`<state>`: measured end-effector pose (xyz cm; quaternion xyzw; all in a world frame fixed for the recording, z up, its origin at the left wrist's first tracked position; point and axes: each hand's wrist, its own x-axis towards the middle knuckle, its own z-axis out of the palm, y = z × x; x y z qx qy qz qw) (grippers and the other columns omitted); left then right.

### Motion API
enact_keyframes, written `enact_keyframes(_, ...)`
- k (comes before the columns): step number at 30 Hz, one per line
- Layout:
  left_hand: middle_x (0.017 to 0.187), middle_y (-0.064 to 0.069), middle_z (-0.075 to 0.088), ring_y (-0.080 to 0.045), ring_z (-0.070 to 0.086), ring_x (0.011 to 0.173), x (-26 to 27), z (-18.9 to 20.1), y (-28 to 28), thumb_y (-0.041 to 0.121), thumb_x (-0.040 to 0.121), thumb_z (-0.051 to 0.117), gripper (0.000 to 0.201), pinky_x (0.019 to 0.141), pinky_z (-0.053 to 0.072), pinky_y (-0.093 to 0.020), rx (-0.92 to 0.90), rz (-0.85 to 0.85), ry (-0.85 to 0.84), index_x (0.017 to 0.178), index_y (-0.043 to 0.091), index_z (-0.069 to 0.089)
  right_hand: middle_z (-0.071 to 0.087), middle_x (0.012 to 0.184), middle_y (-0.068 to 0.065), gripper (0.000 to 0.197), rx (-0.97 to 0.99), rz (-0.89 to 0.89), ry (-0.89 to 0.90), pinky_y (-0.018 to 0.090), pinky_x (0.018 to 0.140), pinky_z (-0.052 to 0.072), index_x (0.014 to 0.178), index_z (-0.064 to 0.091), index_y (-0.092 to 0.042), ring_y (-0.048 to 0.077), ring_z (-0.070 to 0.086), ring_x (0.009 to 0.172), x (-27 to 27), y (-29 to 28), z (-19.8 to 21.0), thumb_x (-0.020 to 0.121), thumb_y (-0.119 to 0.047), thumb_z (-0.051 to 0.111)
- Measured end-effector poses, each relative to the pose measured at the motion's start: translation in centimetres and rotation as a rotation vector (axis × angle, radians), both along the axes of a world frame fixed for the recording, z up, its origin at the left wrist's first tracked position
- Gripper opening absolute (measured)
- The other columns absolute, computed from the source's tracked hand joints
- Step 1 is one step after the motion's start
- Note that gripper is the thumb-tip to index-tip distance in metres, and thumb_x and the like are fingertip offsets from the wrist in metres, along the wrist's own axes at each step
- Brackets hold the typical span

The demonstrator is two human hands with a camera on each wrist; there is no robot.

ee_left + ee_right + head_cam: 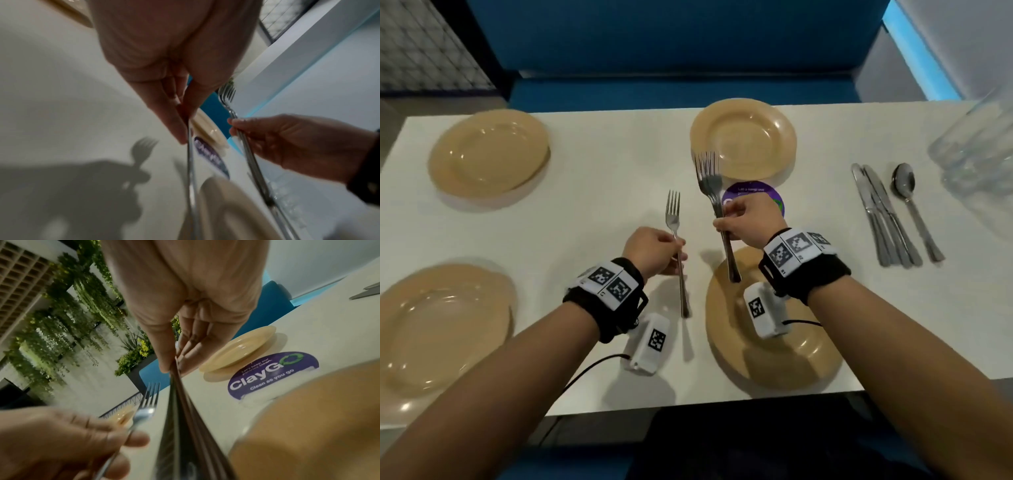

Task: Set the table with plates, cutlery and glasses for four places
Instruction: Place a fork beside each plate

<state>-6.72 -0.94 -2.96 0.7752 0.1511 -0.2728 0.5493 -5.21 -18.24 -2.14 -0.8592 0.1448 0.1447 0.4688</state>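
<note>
Tan plates lie on the white table (599, 171): far left plate (489, 154), far right plate (743, 143), near left plate (441, 329), near right plate (774, 346). My left hand (654, 251) pinches a single fork (675, 219) by its handle, tines pointing away, just left of the near right plate. My right hand (744, 222) grips a bunch of forks (710, 178) above that plate's far rim. In the left wrist view the single fork's handle (191, 170) runs down from my left fingers (174, 126). In the right wrist view the bunch's handles (179, 418) fill the middle.
Several knives (883, 219) and a spoon (911, 205) lie on the table at right. Stacked clear glasses (976, 147) stand at the far right edge. A purple round sticker (760, 197) sits between the two right plates. A blue bench (681, 51) backs the table.
</note>
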Motion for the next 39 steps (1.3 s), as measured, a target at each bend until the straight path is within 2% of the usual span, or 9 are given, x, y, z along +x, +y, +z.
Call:
enact_keyframes(2,0.071,-0.013,0.064,-0.02,0.061,0.057,-1.7,-1.2,1.2,0.009,0.095,0.055,0.015,0.047,0.056,-0.022,0.04,-0.039,0.06,0.087,-0.002,0.062,0.071,0.079,0.005,0.009,-0.038,0.01,0.012,0.041,0.086,0.056,0.083,0.069,-0.015,0.023,0.072,0.083,-0.6,1.0,-0.5,0.077,-0.016,0.075)
enact_keyframes(4,0.07,-0.013,0.063,-0.021,0.063,0.059,-3.4,-2.5,1.6,0.007,0.094,0.054,0.017,0.053,0.058,-0.026,0.062,-0.055,0.099,0.079,0.0,0.059,0.073,0.087,0.008,0.023,-0.076,0.006,0.032,0.041,0.086,0.056,0.097,0.069,-0.01,0.023,0.071,0.085,-1.0,1.7,-1.0,0.076,-0.018,0.075)
enact_keyframes(9,0.07,-0.014,0.066,-0.028,0.064,0.064,-6.4,-4.4,0.9,0.006,0.093,0.055,0.03,0.073,0.059,-0.041,0.067,-0.078,0.142,0.064,0.009,0.052,0.073,0.087,0.009,0.021,-0.098,0.005,0.07,0.04,0.084,0.057,0.096,0.069,-0.012,0.021,0.071,0.082,-2.0,2.6,-1.5,0.077,-0.018,0.074)
enact_keyframes(14,0.077,-0.012,0.074,-0.023,0.072,0.073,-7.6,-4.6,0.1,0.01,0.084,0.063,0.026,0.074,0.06,-0.035,0.222,-0.149,0.051,0.058,0.015,0.059,0.073,0.088,0.01,0.021,-0.086,0.011,0.084,0.039,0.082,0.059,0.098,0.068,-0.011,0.021,0.072,0.079,-2.9,2.8,-1.7,0.078,-0.017,0.074)
enact_keyframes(18,0.073,-0.009,0.074,-0.017,0.071,0.067,-8.2,-4.2,-0.4,0.011,0.08,0.066,0.024,0.065,0.058,-0.023,0.28,-0.182,0.059,0.057,0.016,0.065,0.071,0.093,0.012,0.026,-0.075,0.007,0.088,0.036,0.08,0.059,0.104,0.066,-0.007,0.022,0.071,0.082,-3.6,2.1,-1.3,0.08,-0.015,0.073)
enact_keyframes(23,0.081,-0.005,0.07,-0.019,0.069,0.08,-8.3,-4.1,-0.6,0.017,0.075,0.076,0.024,0.079,0.057,-0.03,0.329,-0.141,0.007,0.06,0.02,0.058,0.071,0.09,0.01,0.026,-0.091,0.015,0.065,0.034,0.081,0.059,0.103,0.066,-0.008,0.02,0.071,0.079,-4.2,1.3,-1.2,0.08,-0.015,0.073)
enact_keyframes(28,0.091,-0.004,0.067,-0.019,0.068,0.084,-8.7,-4.4,-0.8,0.009,0.068,0.081,0.024,0.076,0.059,-0.032,0.302,-0.104,0.012,0.084,0.013,0.064,0.068,0.085,0.006,0.024,-0.082,0.013,0.059,0.029,0.078,0.059,0.104,0.065,-0.008,0.017,0.07,0.075,-4.8,1.0,-0.9,0.081,-0.015,0.072)
enact_keyframes(34,0.085,-0.001,0.062,-0.018,0.066,0.08,-8.7,-4.6,-1.1,0.005,0.07,0.079,0.022,0.073,0.059,-0.03,0.28,-0.087,-0.011,0.085,0.011,0.063,0.067,0.078,0.003,0.021,-0.078,0.028,0.049,0.035,0.083,0.058,0.101,0.065,-0.009,0.019,0.071,0.078,-5.0,1.2,-0.7,0.081,-0.014,0.072)
enact_keyframes(39,0.079,0.002,0.058,-0.006,0.059,0.061,-9.1,-4.8,-0.9,0.006,0.074,0.077,0.021,0.047,0.051,-0.011,0.249,-0.062,-0.003,0.088,0.011,0.062,0.065,0.076,0.001,0.024,-0.075,0.019,0.052,0.034,0.082,0.059,0.103,0.065,-0.009,0.018,0.07,0.077,-5.2,1.0,-0.5,0.081,-0.015,0.072)
